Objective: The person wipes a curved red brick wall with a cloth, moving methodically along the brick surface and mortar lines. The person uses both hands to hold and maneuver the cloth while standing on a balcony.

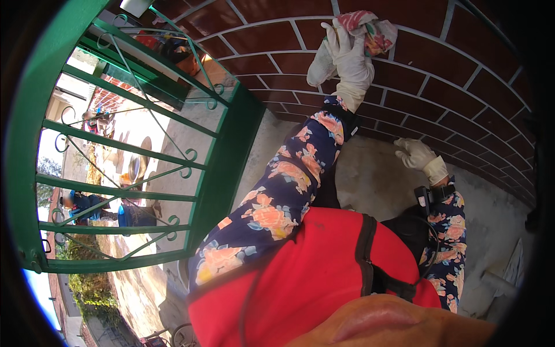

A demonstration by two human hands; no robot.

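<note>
My left hand (349, 58), in a pale glove, presses a crumpled cloth (382, 35) with a red, white and green pattern against a wall of dark red-brown tiles (438, 56) with pale joints. A greyish-white part of the bunched cloth shows on the other side of the hand. Lower down, my right hand (417, 155), gloved alike, is held away from my body with its fingers apart and nothing seen in it. Floral sleeves cover both arms, and a dark band with a small device is on each wrist.
A green metal gate (225, 173) with scrolled bars stands at left. Beyond it are people, a blue container (135, 216) and a metal basin (138, 167). Grey concrete floor (485, 217) lies below the wall. Part of a bicycle (184, 336) shows at the bottom.
</note>
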